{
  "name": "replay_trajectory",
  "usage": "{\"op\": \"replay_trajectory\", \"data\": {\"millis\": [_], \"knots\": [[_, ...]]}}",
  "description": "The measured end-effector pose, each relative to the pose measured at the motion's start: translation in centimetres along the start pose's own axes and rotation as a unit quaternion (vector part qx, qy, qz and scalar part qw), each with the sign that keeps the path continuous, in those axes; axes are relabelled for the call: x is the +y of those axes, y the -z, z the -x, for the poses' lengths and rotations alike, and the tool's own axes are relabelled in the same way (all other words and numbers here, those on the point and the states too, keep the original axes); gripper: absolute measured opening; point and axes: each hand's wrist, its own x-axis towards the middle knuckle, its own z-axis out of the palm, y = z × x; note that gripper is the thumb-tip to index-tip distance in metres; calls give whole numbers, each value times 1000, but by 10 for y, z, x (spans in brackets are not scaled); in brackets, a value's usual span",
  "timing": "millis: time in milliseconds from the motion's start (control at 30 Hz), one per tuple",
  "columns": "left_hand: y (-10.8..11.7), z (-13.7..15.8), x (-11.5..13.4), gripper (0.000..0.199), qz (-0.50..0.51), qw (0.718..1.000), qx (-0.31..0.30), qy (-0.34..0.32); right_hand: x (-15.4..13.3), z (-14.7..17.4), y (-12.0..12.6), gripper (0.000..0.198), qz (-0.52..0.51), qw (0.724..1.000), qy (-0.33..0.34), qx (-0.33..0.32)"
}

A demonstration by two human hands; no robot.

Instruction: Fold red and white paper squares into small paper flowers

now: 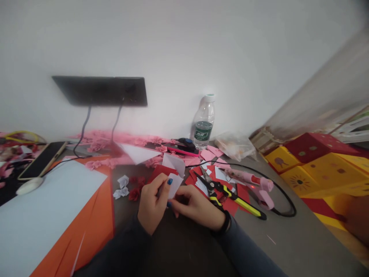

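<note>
My left hand [155, 203] pinches a small piece of white paper [174, 186] between thumb and fingers, in front of my chest. My right hand [198, 207] is closed at the lower edge of the same paper, its fingertips partly hidden. Just behind the hands lie red paper [164, 171] and another white paper piece [174, 163]. White paper flowers [122, 187] and red paper flowers [135, 189] sit to the left of my left hand. Near my right hand rest yellow-and-black shears [215, 186], with blades apart, on red and white paper scraps.
A pink glue gun [261, 190] with a lit red light and a black cord lies at right. A water bottle [204, 125] stands by the wall. Large white sheets [52, 207] over orange paper [98, 215], a phone [43, 159] and a mouse [29, 186] are at left; yellow-red boxes [325, 173] at right.
</note>
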Motion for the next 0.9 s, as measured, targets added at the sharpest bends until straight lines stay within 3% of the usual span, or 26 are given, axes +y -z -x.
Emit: {"op": "replay_trajectory", "data": {"millis": [133,200,267,367,600,800,900], "knots": [[2,-2,-1,30,-6,999,39,1,3,2,-2,34,26,996,-17,-81],[4,-3,0,30,0,998,64,7,3,2,0,34,19,996,-13,-89],[5,-4,1,31,16,998,66,11,1,2,3,34,-11,998,1,-54],[5,-4,3,29,53,998,21,18,-3,1,8,37,-43,998,30,36],[2,-7,2,21,157,983,-56,78,2,-4,16,39,-56,975,41,213],[2,-8,-3,24,162,978,-60,115,8,-4,15,21,11,951,88,295],[1,-8,-6,25,172,976,-54,122,3,-1,12,10,87,951,115,275]]}}
